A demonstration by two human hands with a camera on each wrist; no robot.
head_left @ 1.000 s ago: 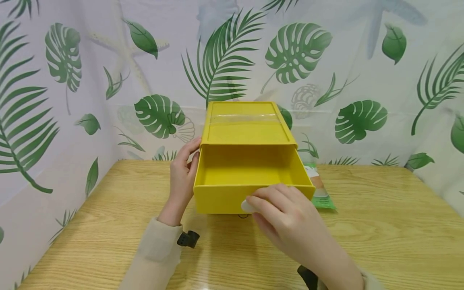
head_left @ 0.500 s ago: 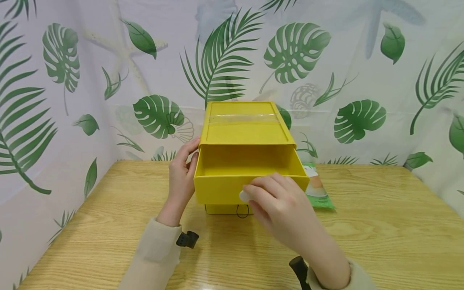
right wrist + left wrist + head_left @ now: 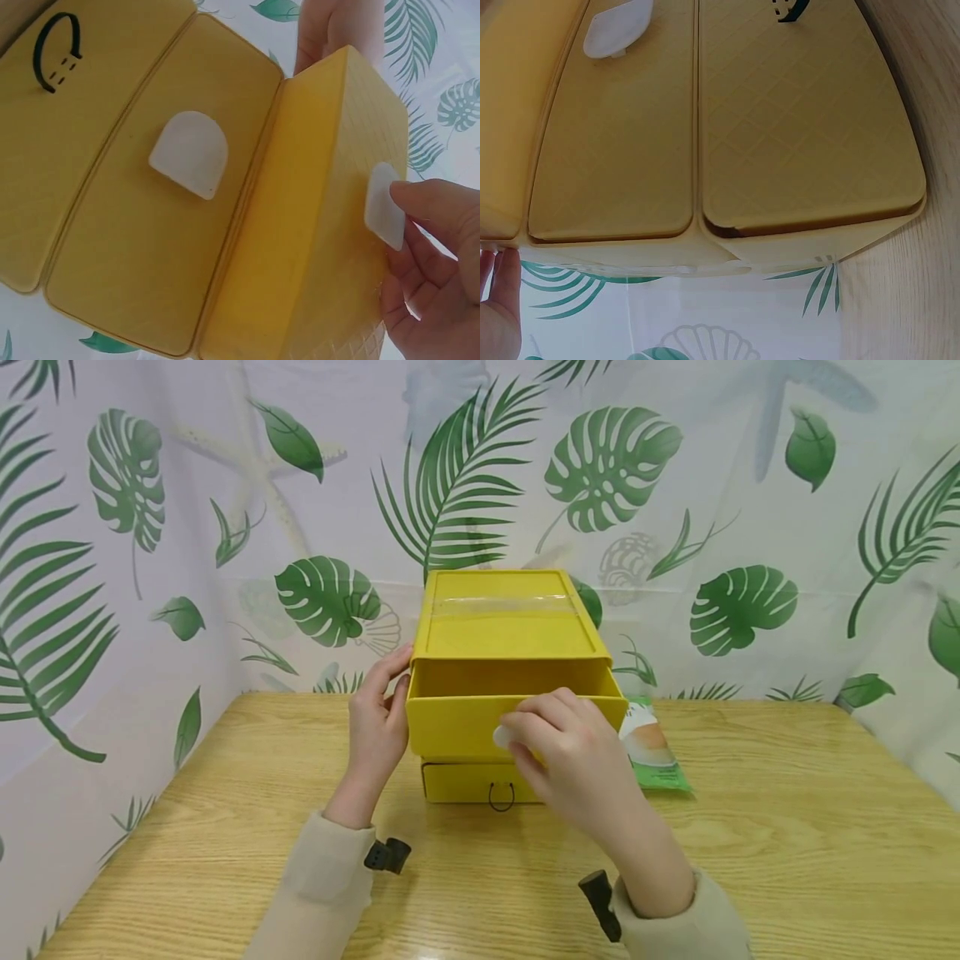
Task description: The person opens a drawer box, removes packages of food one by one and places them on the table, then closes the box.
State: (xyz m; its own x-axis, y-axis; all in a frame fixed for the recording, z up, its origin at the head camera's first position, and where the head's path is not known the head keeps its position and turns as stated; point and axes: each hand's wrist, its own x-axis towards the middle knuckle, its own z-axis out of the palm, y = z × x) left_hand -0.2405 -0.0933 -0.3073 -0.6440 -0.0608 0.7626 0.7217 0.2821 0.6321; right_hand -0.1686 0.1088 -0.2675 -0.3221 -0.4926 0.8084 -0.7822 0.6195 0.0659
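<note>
A yellow drawer cabinet [image 3: 517, 635] stands in front of me, its top drawer [image 3: 450, 727] partly pulled out. On that drawer's front is a white tab handle [image 3: 385, 206], which my right hand [image 3: 573, 756] pinches between thumb and fingers. My left hand [image 3: 377, 722] rests against the cabinet's left side, fingers extended near the front corner; only part of the left hand [image 3: 502, 307] shows in the left wrist view. Below, the middle drawer [image 3: 135, 232] is closed and carries another white tab [image 3: 191, 154]. The closed bottom drawer [image 3: 453, 783] has a black loop pull [image 3: 501, 797].
A green and white packet [image 3: 652, 747] lies on the wooden table [image 3: 787, 827], just right of the cabinet. Clear tape [image 3: 502, 604] crosses the cabinet top. Behind stands a leaf-patterned cloth backdrop [image 3: 322, 518]. Black wrist devices [image 3: 388, 856] sit at both cuffs.
The top drawer has slid inward, away from me, with my right hand moving forward on its tab. More of the drawers below now shows. My left hand has stayed at the cabinet's side.
</note>
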